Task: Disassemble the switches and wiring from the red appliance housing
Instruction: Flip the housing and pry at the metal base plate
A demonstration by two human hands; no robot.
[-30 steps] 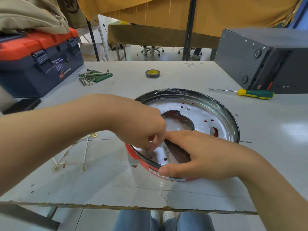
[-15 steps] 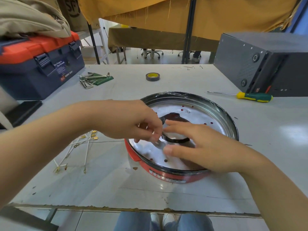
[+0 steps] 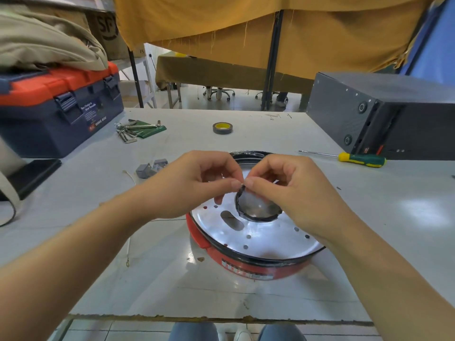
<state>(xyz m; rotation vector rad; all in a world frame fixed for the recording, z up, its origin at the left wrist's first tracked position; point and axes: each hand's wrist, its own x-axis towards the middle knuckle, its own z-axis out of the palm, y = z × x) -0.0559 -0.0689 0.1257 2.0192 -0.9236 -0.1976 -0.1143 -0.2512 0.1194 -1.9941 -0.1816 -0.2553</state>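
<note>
The red appliance housing [image 3: 246, 268] sits near the table's front edge, with a shiny perforated metal plate [image 3: 270, 236] inside it and a black-rimmed round hole [image 3: 256, 210] in the plate. My left hand [image 3: 197, 185] and my right hand [image 3: 293, 195] are raised just above the housing. Their thumbs and forefingers meet and pinch a tiny metal part [image 3: 242, 184], too small to identify. Two grey switches [image 3: 150, 168] lie on the table left of the housing, with a thin white wire [image 3: 128, 252] nearer the front.
A blue and orange toolbox [image 3: 56, 112] stands at the back left, with hex keys [image 3: 133, 131] and a tape roll [image 3: 222, 127] beside it. A green-handled screwdriver [image 3: 357, 159] lies before a black box [image 3: 394, 119] on the right. A flat black object [image 3: 32, 175] sits at the left edge.
Both hands have lifted out of the housing and come together above it, fingertips pinching a tiny part. The grey switches, hidden before by my left arm, show on the table.
</note>
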